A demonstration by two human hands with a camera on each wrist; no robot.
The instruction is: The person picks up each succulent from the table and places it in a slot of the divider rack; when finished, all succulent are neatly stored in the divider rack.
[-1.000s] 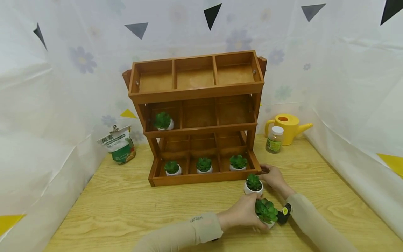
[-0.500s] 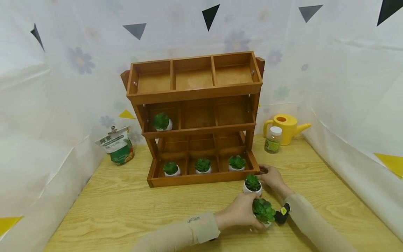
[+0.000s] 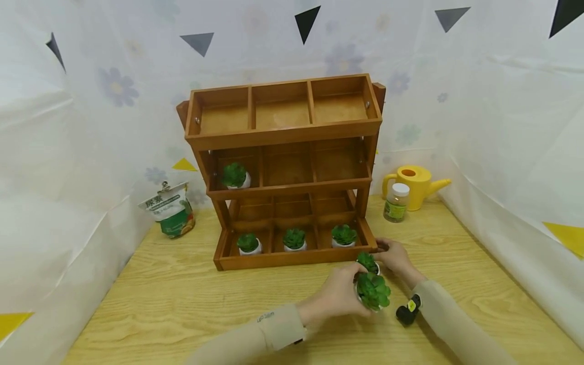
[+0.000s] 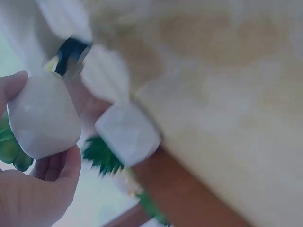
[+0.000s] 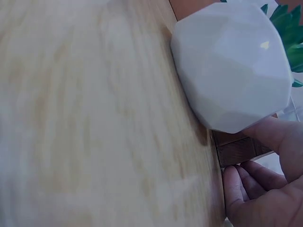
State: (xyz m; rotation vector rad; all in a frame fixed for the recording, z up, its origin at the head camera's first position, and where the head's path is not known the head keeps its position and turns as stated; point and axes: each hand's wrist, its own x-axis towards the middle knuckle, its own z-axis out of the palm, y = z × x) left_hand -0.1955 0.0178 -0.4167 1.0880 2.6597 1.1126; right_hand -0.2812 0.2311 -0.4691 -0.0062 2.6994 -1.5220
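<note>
My left hand grips a succulent in a white pot, which hangs above the table in front of the shelf. In the left wrist view, thumb and fingers pinch this faceted white pot from both sides. Just behind it, a second potted succulent stands on the table, partly hidden by the held one. My right hand holds the front right corner of the wooden shelf, thumb and curled fingers around its end. The right wrist view shows the standing white pot close beside that thumb.
Three potted succulents sit in the bottom tier and one potted succulent in the middle tier's left compartment. A white-capped jar and yellow watering can stand at right. A clipped bag stands left.
My left hand has moved the potted succulent left and away from me, toward the shelf, so it now overlaps the standing one. The right hand has stayed at the shelf corner.
</note>
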